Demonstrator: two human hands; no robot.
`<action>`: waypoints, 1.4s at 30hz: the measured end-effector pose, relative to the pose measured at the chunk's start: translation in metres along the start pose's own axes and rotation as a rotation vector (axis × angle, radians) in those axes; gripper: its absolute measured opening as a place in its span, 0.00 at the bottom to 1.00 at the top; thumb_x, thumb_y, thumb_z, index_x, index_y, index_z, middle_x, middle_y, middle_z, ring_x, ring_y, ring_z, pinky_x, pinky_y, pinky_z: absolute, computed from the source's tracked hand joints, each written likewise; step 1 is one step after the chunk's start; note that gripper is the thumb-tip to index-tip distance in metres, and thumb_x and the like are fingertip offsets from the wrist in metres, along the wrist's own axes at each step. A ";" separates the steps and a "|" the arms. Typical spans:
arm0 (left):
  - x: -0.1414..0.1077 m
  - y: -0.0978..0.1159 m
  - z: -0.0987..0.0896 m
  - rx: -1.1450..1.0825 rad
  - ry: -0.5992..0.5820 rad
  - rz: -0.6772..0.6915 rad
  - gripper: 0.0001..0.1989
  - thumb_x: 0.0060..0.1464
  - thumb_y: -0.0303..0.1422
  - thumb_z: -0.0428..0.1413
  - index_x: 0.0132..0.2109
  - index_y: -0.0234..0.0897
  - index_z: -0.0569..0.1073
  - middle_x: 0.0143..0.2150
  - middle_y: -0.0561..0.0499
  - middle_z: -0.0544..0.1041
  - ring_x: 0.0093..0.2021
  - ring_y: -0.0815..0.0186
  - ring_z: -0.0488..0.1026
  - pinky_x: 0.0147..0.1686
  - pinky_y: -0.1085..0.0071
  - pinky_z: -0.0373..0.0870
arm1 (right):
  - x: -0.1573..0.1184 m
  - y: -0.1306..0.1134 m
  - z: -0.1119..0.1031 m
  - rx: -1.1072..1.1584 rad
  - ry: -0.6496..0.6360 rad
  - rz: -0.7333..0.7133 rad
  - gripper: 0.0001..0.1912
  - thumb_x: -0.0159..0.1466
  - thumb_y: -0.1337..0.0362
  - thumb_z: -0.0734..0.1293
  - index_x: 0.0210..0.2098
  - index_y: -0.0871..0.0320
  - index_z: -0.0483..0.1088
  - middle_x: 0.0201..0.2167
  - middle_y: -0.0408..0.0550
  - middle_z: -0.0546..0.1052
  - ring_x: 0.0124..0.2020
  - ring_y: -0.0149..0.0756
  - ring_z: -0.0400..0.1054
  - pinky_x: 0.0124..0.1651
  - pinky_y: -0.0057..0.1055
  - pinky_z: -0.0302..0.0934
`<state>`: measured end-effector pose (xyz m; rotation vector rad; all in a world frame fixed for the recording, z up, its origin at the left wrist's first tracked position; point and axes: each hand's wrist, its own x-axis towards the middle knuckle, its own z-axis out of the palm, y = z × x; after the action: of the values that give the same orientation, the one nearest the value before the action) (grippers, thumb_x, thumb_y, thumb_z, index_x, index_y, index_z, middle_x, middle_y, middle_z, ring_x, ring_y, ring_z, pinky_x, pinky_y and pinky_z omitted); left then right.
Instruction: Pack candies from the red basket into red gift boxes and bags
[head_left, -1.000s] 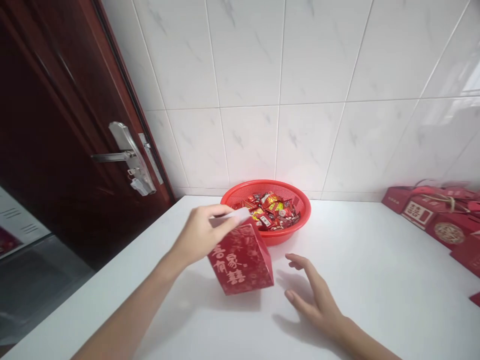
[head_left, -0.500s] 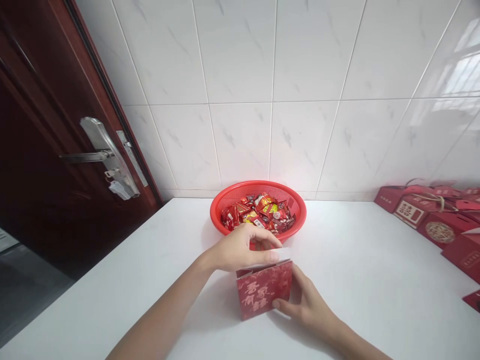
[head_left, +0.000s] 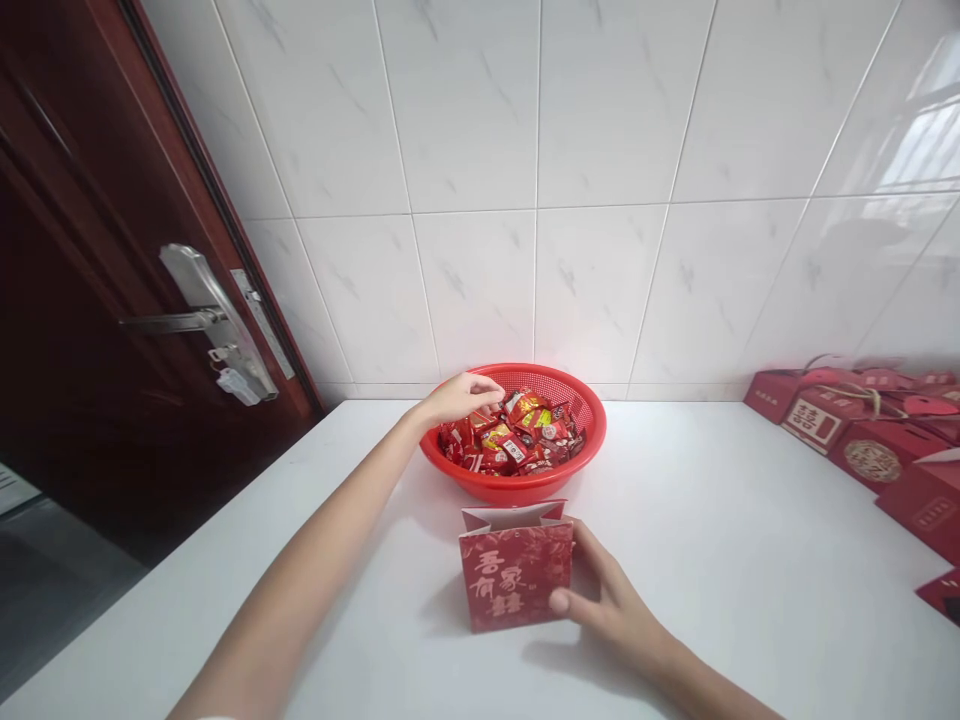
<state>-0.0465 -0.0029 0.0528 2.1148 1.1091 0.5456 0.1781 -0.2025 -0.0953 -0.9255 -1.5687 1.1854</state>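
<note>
A red paper box (head_left: 516, 578) with pale lettering stands on the white table, its top open. My right hand (head_left: 600, 600) grips its right side, thumb on the front face and fingers behind. Behind the box sits a red plastic basket (head_left: 510, 488) filled with wrapped sweets (head_left: 517, 440) in red and yellow. My left hand (head_left: 466, 397) hovers over the basket's left rim, fingers bent toward the sweets; whether anything is between its fingertips is not visible.
Several closed red gift boxes (head_left: 874, 450) with string stand at the right on the white table (head_left: 697, 520). A tiled wall (head_left: 600, 290) rises behind. On the left is a dark red door (head_left: 97, 260) with a metal handle.
My left hand has left the box top and moved back over the basket. The box's top now shows wider open, and my right hand still holds its side.
</note>
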 end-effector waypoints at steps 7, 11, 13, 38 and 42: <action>0.043 -0.011 0.024 0.286 -0.257 -0.040 0.22 0.42 0.36 0.66 0.48 0.39 0.81 0.50 0.48 0.81 0.51 0.55 0.76 0.46 0.69 0.70 | 0.001 -0.011 -0.003 0.092 0.058 0.029 0.25 0.71 0.42 0.58 0.56 0.51 0.68 0.56 0.53 0.74 0.57 0.49 0.68 0.61 0.45 0.62; 0.042 -0.016 0.039 0.364 -0.360 -0.050 0.21 0.39 0.36 0.69 0.45 0.42 0.83 0.53 0.50 0.80 0.53 0.55 0.75 0.47 0.71 0.68 | 0.001 -0.013 -0.003 0.118 0.050 0.033 0.24 0.71 0.44 0.59 0.55 0.53 0.69 0.56 0.52 0.75 0.57 0.49 0.68 0.60 0.42 0.62; 0.041 -0.020 0.041 0.384 -0.363 -0.051 0.19 0.40 0.37 0.69 0.43 0.41 0.82 0.50 0.50 0.81 0.50 0.56 0.76 0.44 0.71 0.68 | 0.001 -0.012 -0.003 0.125 0.042 0.035 0.22 0.71 0.45 0.59 0.55 0.52 0.69 0.56 0.52 0.74 0.57 0.48 0.67 0.59 0.42 0.61; 0.037 -0.029 0.035 0.200 0.080 0.023 0.09 0.49 0.37 0.57 0.36 0.38 0.76 0.33 0.53 0.78 0.33 0.63 0.74 0.33 0.71 0.67 | 0.002 -0.010 -0.002 0.130 0.065 0.068 0.21 0.72 0.47 0.60 0.54 0.54 0.70 0.56 0.51 0.75 0.56 0.46 0.67 0.58 0.40 0.59; 0.039 -0.033 0.036 0.231 0.022 -0.002 0.08 0.50 0.35 0.54 0.27 0.37 0.72 0.28 0.53 0.75 0.29 0.66 0.71 0.29 0.72 0.63 | 0.002 -0.011 -0.001 0.144 0.061 0.078 0.21 0.72 0.47 0.60 0.54 0.54 0.70 0.55 0.51 0.75 0.55 0.46 0.67 0.57 0.39 0.59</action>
<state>-0.0202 0.0293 0.0060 2.3089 1.2365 0.4590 0.1784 -0.2033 -0.0841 -0.9262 -1.3904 1.2948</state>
